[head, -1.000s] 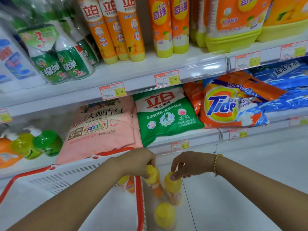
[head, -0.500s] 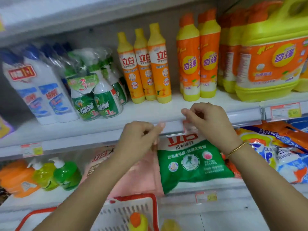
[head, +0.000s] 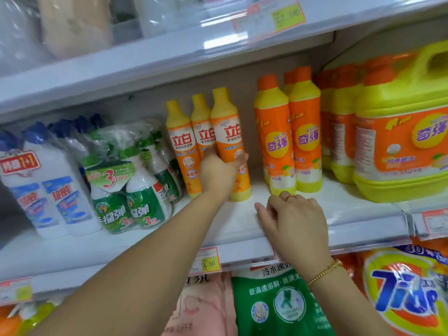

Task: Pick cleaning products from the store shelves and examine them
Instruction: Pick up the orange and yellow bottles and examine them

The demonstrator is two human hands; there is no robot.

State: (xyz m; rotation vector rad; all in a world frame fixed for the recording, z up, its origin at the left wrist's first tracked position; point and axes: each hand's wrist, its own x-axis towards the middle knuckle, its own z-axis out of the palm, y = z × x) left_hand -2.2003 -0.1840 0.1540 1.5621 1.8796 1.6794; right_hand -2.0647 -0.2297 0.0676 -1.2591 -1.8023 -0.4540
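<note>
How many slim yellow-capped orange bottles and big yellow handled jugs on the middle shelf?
Slim orange plastic bottles with yellow caps: 3 (left hand has a grip on one)
Large yellow plastic jug with handle: 1
Total: 4

White shelf (head: 339,209), middle tier. Three slim orange bottles (head: 181,151) stand upright mid-shelf. Just right of them are taller orange-and-yellow bottles (head: 276,146), and further right a big yellow jug (head: 400,146). Just left of them are wrapped green spray bottles (head: 145,204), and further left white blue-capped bottles (head: 48,190).
</note>
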